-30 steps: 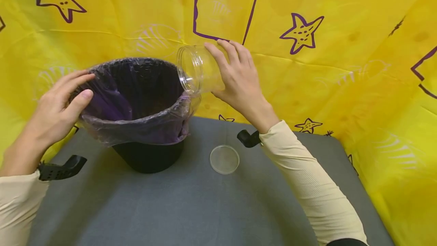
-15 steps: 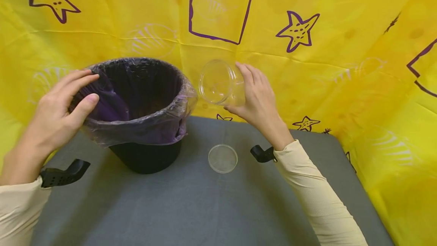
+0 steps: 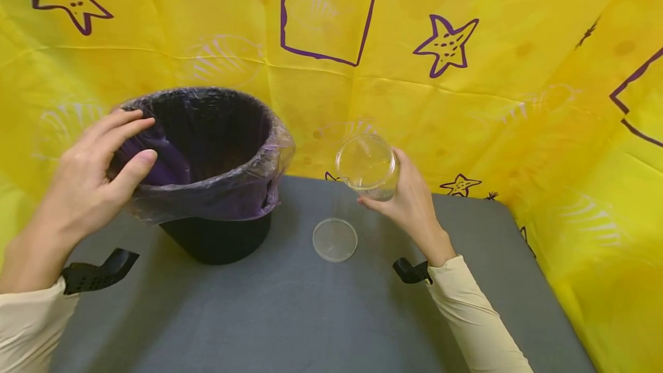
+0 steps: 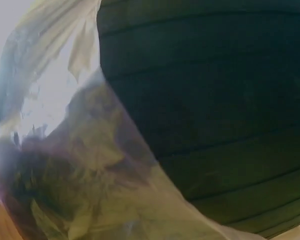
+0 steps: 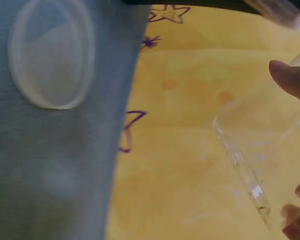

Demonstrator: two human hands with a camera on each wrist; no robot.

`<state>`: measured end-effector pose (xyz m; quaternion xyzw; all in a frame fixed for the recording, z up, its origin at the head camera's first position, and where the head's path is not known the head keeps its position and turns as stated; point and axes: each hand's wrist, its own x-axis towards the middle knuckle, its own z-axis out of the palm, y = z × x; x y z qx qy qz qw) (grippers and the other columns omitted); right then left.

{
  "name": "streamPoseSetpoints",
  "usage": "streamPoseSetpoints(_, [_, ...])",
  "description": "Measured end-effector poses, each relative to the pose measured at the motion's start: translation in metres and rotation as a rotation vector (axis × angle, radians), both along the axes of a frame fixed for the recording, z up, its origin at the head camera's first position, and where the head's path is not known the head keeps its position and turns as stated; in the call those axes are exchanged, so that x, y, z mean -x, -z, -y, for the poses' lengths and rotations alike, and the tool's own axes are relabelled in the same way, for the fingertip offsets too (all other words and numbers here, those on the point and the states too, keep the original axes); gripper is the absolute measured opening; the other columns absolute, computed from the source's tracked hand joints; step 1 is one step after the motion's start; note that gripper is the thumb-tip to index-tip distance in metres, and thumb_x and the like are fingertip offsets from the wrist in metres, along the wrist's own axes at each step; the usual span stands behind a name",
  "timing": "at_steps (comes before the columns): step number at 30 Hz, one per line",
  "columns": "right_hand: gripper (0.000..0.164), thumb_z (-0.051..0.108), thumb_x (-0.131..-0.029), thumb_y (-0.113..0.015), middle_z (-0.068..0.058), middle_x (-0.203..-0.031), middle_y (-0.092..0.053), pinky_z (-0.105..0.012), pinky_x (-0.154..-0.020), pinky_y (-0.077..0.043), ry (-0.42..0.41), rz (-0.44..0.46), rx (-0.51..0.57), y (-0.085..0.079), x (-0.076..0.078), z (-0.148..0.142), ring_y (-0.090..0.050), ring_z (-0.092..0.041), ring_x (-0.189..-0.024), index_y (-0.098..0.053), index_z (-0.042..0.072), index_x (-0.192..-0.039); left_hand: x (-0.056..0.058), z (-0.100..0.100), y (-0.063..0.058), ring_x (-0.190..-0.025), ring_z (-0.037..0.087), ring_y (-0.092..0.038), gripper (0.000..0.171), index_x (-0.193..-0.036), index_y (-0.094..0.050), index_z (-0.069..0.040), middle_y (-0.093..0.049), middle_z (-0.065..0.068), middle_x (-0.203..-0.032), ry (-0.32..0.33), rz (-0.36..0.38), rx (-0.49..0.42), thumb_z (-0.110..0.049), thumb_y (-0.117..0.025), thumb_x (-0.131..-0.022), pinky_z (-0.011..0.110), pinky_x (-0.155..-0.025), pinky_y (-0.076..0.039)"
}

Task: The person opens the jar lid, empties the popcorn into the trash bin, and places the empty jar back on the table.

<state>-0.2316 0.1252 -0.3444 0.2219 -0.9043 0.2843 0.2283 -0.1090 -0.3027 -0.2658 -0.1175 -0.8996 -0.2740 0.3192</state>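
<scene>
My right hand (image 3: 414,203) grips a clear plastic jar (image 3: 366,163) by its side, above the far part of the table, its round mouth tilted up toward the head camera. In the right wrist view, the thumb and fingertips lie about the transparent jar (image 5: 242,170). A black trash bin (image 3: 217,240) lined with a translucent purple bag (image 3: 248,197) stands at left. My left hand (image 3: 88,183) rests on the bin's left rim with fairly straight fingers and the thumb spread. The left wrist view is filled by the bin's dark ribbed wall (image 4: 215,100) and the bag's overhang (image 4: 90,165).
A clear round lid (image 3: 335,239) lies flat on the grey table (image 3: 259,309), to the right of the bin. Yellow cloth (image 3: 497,120) printed with starfish hangs behind and beside the table. Black wrist mounts (image 3: 411,271) jut from both sleeves.
My right hand has carried the jar away from the bin's rim, rightward and down, and turned its mouth upward. The left hand stays on the bin's rim. The head view has shifted slightly.
</scene>
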Motion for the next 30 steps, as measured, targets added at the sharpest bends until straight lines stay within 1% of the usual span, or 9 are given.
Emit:
streamPoseSetpoints(5, [0.114, 0.043, -0.058, -0.095, -0.017, -0.138, -0.053, -0.058, -0.089, -0.05, 0.048, 0.127, 0.063, 0.027, -0.007, -0.015, -0.056, -0.037, -0.116, -0.033, 0.008, -0.146, -0.001, -0.006, -0.002, -0.146, 0.038, -0.033, 0.047, -0.14, -0.056, -0.009, -0.047, 0.02, -0.149, -0.015, 0.012, 0.037, -0.024, -0.059, -0.096, 0.037, -0.125, -0.016])
streamPoseSetpoints(10, [0.12, 0.041, -0.056, -0.097, -0.018, -0.14, -0.052, -0.057, -0.094, -0.046, 0.067, 0.215, 0.122, 0.055, -0.013, -0.03, -0.054, -0.04, -0.119, -0.029, 0.006, -0.148, 0.0, -0.009, -0.003, -0.147, 0.038, -0.031, 0.049, -0.14, -0.056, -0.008, -0.045, 0.021, -0.15, -0.039, 0.045, 0.043, -0.028, -0.062, -0.095, 0.047, -0.125, -0.015])
streamPoseSetpoints(12, [0.121, 0.039, -0.055, -0.097, -0.019, -0.141, -0.051, -0.057, -0.097, -0.045, 0.067, 0.237, 0.137, 0.065, -0.016, -0.036, -0.053, -0.04, -0.121, -0.028, 0.004, -0.149, 0.0, -0.01, -0.004, -0.146, 0.039, -0.031, 0.05, -0.139, -0.057, -0.007, -0.046, 0.022, -0.15, -0.048, 0.047, 0.052, -0.029, -0.063, -0.094, 0.048, -0.125, -0.015])
streamPoseSetpoints(16, [0.119, 0.035, -0.055, -0.098, -0.02, -0.141, -0.051, -0.056, -0.099, -0.044, 0.067, 0.261, 0.16, 0.082, -0.021, -0.045, -0.053, -0.04, -0.121, -0.029, 0.002, -0.146, 0.0, -0.011, -0.004, -0.146, 0.04, -0.031, 0.051, -0.139, -0.057, -0.006, -0.046, 0.022, -0.15, -0.056, 0.052, 0.068, -0.03, -0.064, -0.094, 0.048, -0.125, -0.015])
streamPoseSetpoints(21, [0.117, 0.033, -0.055, -0.098, -0.02, -0.139, -0.052, -0.057, -0.1, -0.043, 0.066, 0.271, 0.184, 0.098, -0.027, -0.051, -0.052, -0.04, -0.122, -0.03, 0.0, -0.145, 0.0, -0.011, -0.002, -0.145, 0.038, -0.033, 0.051, -0.138, -0.057, -0.005, -0.046, 0.022, -0.149, -0.056, 0.049, 0.089, -0.031, -0.063, -0.095, 0.044, -0.126, -0.012])
streamPoseSetpoints(30, [0.118, 0.031, -0.056, -0.098, -0.018, -0.14, -0.051, -0.053, -0.105, -0.04, 0.06, 0.367, 0.255, 0.115, -0.035, -0.056, -0.051, -0.037, -0.126, -0.027, 0.003, -0.147, -0.001, -0.012, 0.0, -0.144, 0.039, -0.033, 0.052, -0.139, -0.056, -0.005, -0.047, 0.023, -0.149, -0.058, 0.039, 0.103, -0.033, -0.062, -0.095, 0.044, -0.126, -0.013])
